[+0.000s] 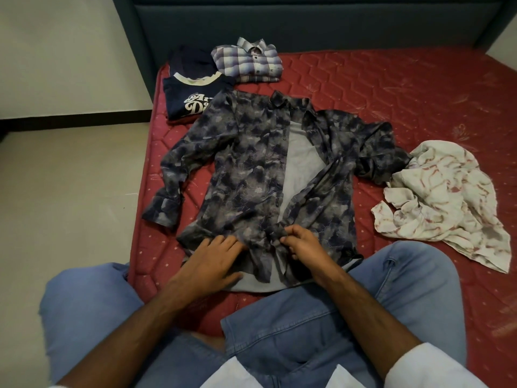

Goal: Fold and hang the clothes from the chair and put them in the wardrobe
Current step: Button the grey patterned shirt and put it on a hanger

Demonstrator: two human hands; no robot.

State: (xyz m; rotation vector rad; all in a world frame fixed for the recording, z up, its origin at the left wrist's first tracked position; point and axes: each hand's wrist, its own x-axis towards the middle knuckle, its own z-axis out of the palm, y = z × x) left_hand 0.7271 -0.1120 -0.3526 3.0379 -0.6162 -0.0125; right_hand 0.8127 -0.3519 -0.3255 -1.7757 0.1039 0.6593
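Note:
A dark grey patterned button-up shirt [251, 169] lies spread face up on the red mattress [391, 96], front partly open with its pale lining showing. My left hand [212, 259] rests flat with straight fingers on the shirt's lower left hem. My right hand [302, 245] pinches a bunch of the shirt's front edge near the hem. A folded navy T-shirt with white lettering [193, 93] and a folded plaid shirt [249, 61] sit at the far left of the mattress. A crumpled white and red patterned garment [442, 200] lies at the right.
My knees in blue jeans [307, 331] rest on the mattress's near edge. A dark blue headboard [307, 21] stands behind the bed. Pale floor tiles [70, 191] run along the left, with a white wall beyond.

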